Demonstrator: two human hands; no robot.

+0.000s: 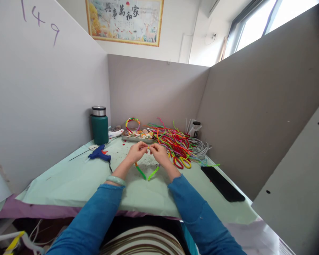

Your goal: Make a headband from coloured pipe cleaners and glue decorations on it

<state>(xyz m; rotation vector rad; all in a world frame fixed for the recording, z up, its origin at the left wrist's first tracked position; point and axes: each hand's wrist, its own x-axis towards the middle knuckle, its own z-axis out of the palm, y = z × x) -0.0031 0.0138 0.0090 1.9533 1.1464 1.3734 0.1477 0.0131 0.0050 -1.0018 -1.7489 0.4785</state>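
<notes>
My left hand [137, 151] and my right hand [158, 153] meet over the middle of the table, fingers pinched together. Between them they hold a bent hoop wrapped in green, orange and yellow pipe cleaner [147, 174]; its curve hangs down toward me, just above the pale green table cover [69, 180]. A jade-coloured bangle [116, 180] sits on my left wrist. Both sleeves are blue.
A heap of coloured pipe cleaners [175, 141] lies behind my right hand. A metal tray of small pieces [138, 135], a wrapped hoop [132, 123], a green flask [99, 124], a blue glue gun [99, 154] and a black phone [222, 183] stand around. Partition walls enclose three sides.
</notes>
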